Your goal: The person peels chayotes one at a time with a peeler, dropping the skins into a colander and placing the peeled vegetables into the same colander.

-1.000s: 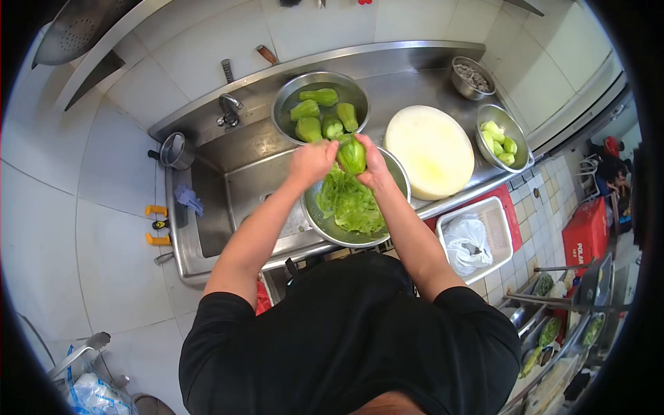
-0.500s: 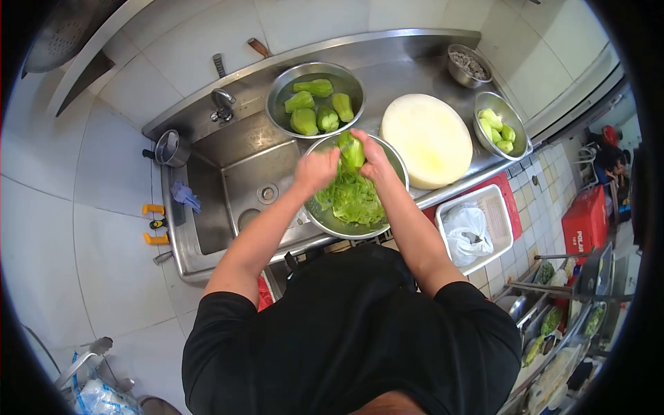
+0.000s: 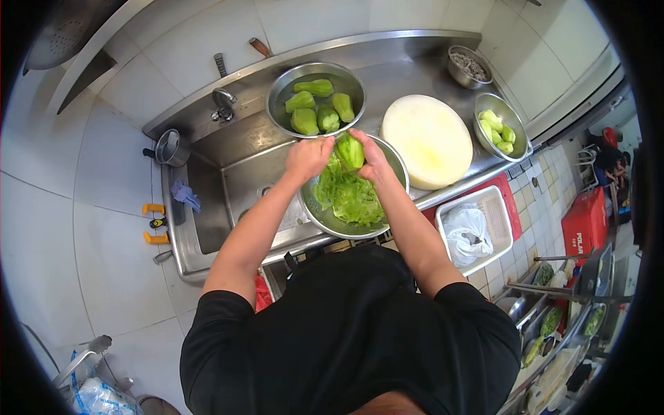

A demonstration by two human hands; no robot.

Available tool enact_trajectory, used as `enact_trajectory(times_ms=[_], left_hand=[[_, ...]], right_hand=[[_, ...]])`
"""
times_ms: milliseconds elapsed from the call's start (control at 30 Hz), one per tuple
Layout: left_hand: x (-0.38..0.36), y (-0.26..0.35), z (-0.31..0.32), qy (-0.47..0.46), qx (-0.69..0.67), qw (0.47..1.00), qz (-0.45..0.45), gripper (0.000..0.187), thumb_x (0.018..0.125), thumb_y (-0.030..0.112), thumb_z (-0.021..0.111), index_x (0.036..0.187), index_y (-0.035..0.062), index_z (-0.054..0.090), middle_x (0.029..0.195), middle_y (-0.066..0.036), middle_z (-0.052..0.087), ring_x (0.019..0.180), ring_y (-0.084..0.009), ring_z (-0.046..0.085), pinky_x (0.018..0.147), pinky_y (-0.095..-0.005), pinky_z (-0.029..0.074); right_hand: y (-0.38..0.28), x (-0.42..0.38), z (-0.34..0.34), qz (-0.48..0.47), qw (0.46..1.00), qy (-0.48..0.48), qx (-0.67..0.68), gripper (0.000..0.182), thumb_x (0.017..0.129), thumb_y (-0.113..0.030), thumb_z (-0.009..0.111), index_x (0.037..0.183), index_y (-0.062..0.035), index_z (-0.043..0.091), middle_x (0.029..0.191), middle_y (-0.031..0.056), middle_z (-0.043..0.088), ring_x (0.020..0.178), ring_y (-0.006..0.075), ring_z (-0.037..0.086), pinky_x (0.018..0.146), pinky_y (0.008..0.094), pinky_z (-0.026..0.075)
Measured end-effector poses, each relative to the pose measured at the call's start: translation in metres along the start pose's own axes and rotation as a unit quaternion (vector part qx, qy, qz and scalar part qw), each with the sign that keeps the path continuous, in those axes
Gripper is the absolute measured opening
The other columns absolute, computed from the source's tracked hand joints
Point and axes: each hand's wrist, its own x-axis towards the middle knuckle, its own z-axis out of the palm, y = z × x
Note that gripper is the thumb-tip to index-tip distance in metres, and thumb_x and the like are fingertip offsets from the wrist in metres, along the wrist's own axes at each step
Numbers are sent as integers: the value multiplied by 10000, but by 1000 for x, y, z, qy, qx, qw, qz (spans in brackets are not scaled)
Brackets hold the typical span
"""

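Note:
A green chayote-like vegetable (image 3: 351, 152) is over a steel bowl (image 3: 401, 166) that contains a pile of thin green peelings (image 3: 349, 197). My right hand (image 3: 370, 158) grips this vegetable from its right side. Just left of it is my left hand (image 3: 308, 158), its fingers wrapped round something too hidden to name. Behind both hands stands another steel bowl (image 3: 273, 111), with several whole green vegetables (image 3: 304, 121) in it.
A round pale chopping board (image 3: 425, 142) lies to the right. Beyond it are a bowl of pale green pieces (image 3: 499, 131) and a small bowl (image 3: 470, 67). The sink (image 3: 235, 173) and tap (image 3: 223, 104) are left; a white basket (image 3: 477, 228) stands lower right.
My left hand has moved slightly left and up, away from the vegetable. My right hand still holds the vegetable in nearly the same place.

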Motion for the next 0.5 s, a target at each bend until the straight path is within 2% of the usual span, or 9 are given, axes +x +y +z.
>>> enact_trajectory(times_ms=[67, 167, 200, 333, 433, 500], left_hand=[[-18, 7, 21, -25, 15, 999, -23, 496, 1028, 443, 381, 908, 117, 734, 783, -256, 675, 751, -465, 660, 746, -562, 526], [-61, 17, 41, -79, 4, 997, 17, 519, 1019, 475, 373, 934, 118, 740, 797, -242, 691, 767, -458, 675, 723, -555, 546], [-60, 17, 39, -65, -6, 998, 10, 516, 1019, 472, 375, 935, 116, 740, 792, -241, 690, 762, -458, 674, 722, -555, 545], [-35, 0, 18, -11, -27, 1000, -3, 516, 1019, 461, 384, 898, 107, 740, 767, -243, 683, 740, -455, 673, 716, -560, 543], [-8, -7, 8, 37, -40, 998, -9, 528, 1032, 429, 373, 822, 78, 707, 747, -255, 662, 724, -459, 660, 695, -561, 531], [-9, -5, 14, 40, -41, 998, -14, 545, 1033, 429, 370, 785, 74, 701, 737, -259, 658, 714, -460, 659, 683, -565, 529]], right_hand=[[7, 15, 1, -14, 1000, 7, 22, 229, 918, -332, 655, 1030, -134, 635, 886, 41, 680, 743, 226, 651, 649, 419, 541], [-9, 6, -1, 10, 997, 71, -3, 259, 913, -363, 645, 1030, -132, 641, 898, 44, 681, 739, 224, 645, 646, 412, 529], [-12, 5, 0, 3, 997, 75, 13, 308, 907, -409, 635, 1039, -131, 647, 922, 56, 682, 753, 232, 643, 663, 431, 519], [-19, -2, 2, 21, 997, 69, 6, 337, 909, -447, 611, 1052, -145, 652, 953, 64, 685, 828, 248, 642, 720, 469, 524], [-12, 2, 2, 51, 998, -7, 33, 362, 905, -450, 608, 1056, -124, 649, 952, 81, 684, 839, 260, 647, 729, 473, 533], [-5, 7, 8, 50, 996, -15, 66, 376, 916, -443, 595, 1087, -111, 633, 978, 109, 681, 848, 297, 655, 714, 485, 535]])
